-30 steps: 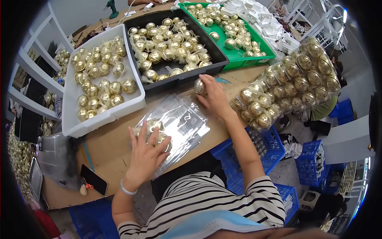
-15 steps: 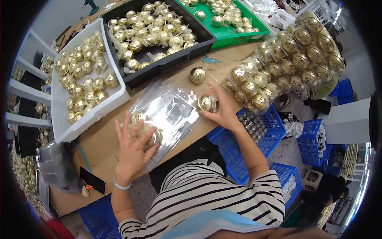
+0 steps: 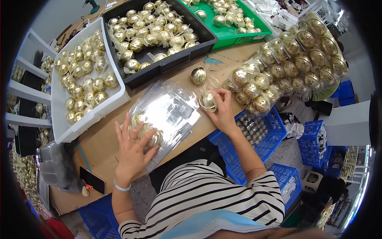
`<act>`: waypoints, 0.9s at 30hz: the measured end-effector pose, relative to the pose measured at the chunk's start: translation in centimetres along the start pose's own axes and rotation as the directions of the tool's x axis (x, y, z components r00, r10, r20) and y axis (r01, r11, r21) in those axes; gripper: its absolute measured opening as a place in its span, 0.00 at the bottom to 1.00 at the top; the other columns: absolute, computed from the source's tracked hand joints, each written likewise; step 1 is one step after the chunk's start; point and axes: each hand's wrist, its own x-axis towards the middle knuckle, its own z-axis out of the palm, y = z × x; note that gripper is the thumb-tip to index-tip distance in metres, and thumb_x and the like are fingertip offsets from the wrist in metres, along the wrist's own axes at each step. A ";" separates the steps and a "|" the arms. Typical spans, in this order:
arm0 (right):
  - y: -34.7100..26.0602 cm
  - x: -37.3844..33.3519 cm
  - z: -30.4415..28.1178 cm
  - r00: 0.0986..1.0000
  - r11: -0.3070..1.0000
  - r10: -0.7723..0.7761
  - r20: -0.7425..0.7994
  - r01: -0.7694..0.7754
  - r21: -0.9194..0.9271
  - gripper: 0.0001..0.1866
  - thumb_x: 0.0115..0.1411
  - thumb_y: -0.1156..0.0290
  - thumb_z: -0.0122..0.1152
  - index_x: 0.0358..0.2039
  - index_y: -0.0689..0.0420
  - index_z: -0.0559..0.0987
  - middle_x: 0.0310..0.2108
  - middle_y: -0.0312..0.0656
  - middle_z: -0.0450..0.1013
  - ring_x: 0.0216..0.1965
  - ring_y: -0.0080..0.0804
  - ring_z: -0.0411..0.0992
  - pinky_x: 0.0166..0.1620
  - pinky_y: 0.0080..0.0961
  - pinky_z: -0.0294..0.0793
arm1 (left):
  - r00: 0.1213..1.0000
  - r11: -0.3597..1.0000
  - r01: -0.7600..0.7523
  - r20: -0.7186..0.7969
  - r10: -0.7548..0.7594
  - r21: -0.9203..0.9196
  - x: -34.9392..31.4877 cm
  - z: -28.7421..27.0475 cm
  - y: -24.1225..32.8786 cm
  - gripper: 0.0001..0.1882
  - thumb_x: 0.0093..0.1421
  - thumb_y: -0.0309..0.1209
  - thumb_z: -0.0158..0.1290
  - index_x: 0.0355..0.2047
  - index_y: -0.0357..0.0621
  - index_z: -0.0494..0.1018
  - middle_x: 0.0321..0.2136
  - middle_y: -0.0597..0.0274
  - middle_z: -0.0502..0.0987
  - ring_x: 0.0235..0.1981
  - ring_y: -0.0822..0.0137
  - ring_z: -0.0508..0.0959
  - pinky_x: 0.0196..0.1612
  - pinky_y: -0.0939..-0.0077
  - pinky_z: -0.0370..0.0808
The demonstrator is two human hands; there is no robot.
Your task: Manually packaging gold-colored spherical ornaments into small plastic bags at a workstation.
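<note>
My right hand is closed, with thumb and fingers pinching the side of a gold ball ornament over the cardboard-brown table, at the right edge of a stack of clear plastic bags. Just above it lies another gold ball with dark markings, untouched. My left hand rests with spread fingers over two or so gold balls at the lower left of the bags. Its palm and fingers partly hide these balls.
Gold balls fill a white tray at left, a black tray behind and a green tray at back right. A clear pack of gold balls stands at right. Blue crates sit below the table edge. A phone lies at lower left.
My right hand's fingers have drawn together around the gold ball, which has turned and shifted slightly right. The left hand stays where it was.
</note>
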 end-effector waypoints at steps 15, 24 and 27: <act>-3.9 7.8 6.1 0.660 0.537 -0.255 0.706 -0.511 0.671 0.31 0.58 0.77 0.71 0.61 0.60 0.70 0.59 0.43 0.70 0.63 0.35 0.68 0.61 0.31 0.72 | 0.998 0.998 -0.057 0.025 0.057 0.009 0.0 0.3 -0.7 0.34 0.48 0.41 0.69 0.59 0.73 0.76 0.62 0.62 0.62 0.71 0.39 0.53 0.69 0.26 0.45; -5.3 5.3 4.6 0.874 0.757 0.032 0.484 -0.338 0.559 0.19 0.57 0.80 0.70 0.49 0.65 0.79 0.48 0.47 0.77 0.50 0.37 0.78 0.48 0.29 0.81 | 0.991 0.997 -0.067 0.117 0.063 0.029 0.1 0.1 -0.4 0.34 0.52 0.40 0.65 0.61 0.70 0.72 0.72 0.79 0.57 0.70 0.34 0.49 0.65 0.17 0.40; -5.4 7.4 1.7 0.982 0.975 -0.185 0.050 0.189 -0.120 0.19 0.57 0.80 0.67 0.50 0.62 0.78 0.45 0.48 0.77 0.46 0.44 0.78 0.51 0.33 0.78 | 0.991 0.998 -0.040 0.128 0.034 0.041 -0.1 0.0 -0.5 0.35 0.52 0.40 0.66 0.62 0.70 0.71 0.71 0.76 0.60 0.73 0.36 0.46 0.67 0.21 0.38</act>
